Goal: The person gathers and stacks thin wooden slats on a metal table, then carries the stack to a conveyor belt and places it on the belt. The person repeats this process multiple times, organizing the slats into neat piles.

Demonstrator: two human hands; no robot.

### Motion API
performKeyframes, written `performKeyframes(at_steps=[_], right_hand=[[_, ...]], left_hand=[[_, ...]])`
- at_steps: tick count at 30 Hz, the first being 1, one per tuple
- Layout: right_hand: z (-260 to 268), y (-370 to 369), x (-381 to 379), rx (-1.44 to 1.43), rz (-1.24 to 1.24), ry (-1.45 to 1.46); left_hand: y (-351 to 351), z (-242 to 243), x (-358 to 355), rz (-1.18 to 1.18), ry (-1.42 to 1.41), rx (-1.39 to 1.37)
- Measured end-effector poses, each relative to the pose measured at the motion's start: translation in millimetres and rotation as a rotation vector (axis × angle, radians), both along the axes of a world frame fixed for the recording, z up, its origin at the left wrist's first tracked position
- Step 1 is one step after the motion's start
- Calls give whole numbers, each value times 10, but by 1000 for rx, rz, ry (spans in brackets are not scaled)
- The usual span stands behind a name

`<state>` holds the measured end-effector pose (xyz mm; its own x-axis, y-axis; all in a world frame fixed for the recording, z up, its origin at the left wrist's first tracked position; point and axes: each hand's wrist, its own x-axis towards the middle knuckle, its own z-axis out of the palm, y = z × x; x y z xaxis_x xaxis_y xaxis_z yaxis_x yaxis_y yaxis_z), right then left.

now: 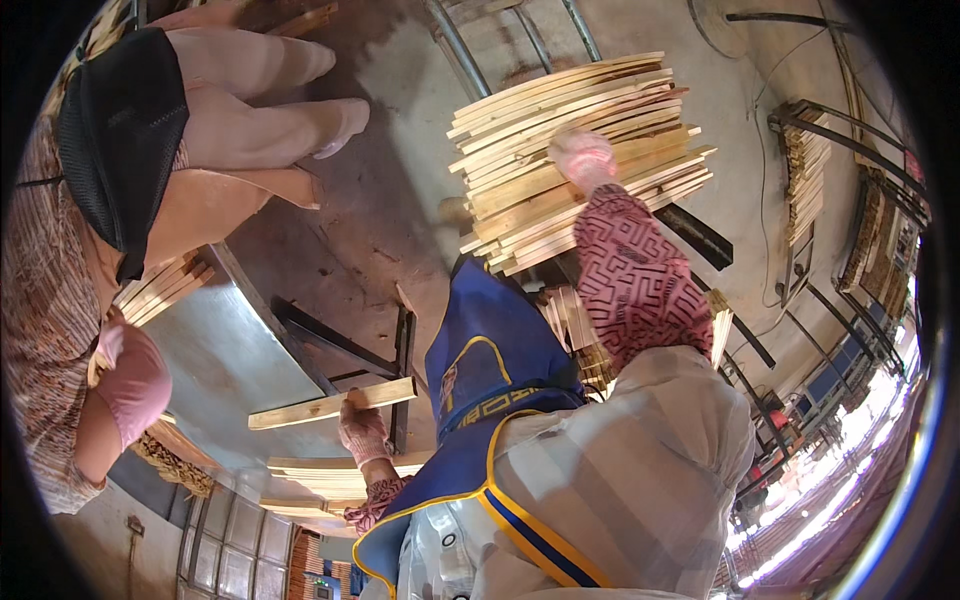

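My left hand (pixel 364 429), in a light glove, grips a short wooden slat (pixel 334 403) near its right end. That slat lies across the near side of a sheet-metal tabletop (pixel 225 352). My right hand (pixel 586 159), also gloved, is over a wide stack of pale wooden slats (pixel 517 180). It looks slightly blurred, and its fingers are turned away from view, so I cannot tell whether it holds a slat. The stack rests on a dark metal frame (pixel 694 234). More slats (pixel 322 480) lie beside my left wrist.
Across the metal tabletop at left stands a co-worker (pixel 97 300), a pink sleeve (pixel 135 390) close to another pile of slats (pixel 169 289). Metal tubes (pixel 461 49) stick out beyond the stack. A rack of wood (pixel 806 172) stands at right. My blue apron (pixel 495 352) hangs between my arms.
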<state>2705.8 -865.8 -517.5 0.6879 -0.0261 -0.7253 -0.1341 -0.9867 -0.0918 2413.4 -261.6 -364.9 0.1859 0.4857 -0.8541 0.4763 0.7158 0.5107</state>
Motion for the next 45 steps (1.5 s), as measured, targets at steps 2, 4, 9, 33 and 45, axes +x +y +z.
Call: performKeyframes(at_steps=[2,4,9,33,45], right_hand=[[355,-9,-170,-108,124,-56],[389,-22,-284,-119,109,-38],[505,-92,-144,-60,220,96],[559,43,-132,-85,245,368],[84,-256,-59,-203,424,610]], left_hand=[[-106,36,58,70,5,14],[-56,55,71,42,35,32],[-93,85,116,74,83,42],[-223,132,74,-10,-17,-16],[-190,36,-82,3,49,34]])
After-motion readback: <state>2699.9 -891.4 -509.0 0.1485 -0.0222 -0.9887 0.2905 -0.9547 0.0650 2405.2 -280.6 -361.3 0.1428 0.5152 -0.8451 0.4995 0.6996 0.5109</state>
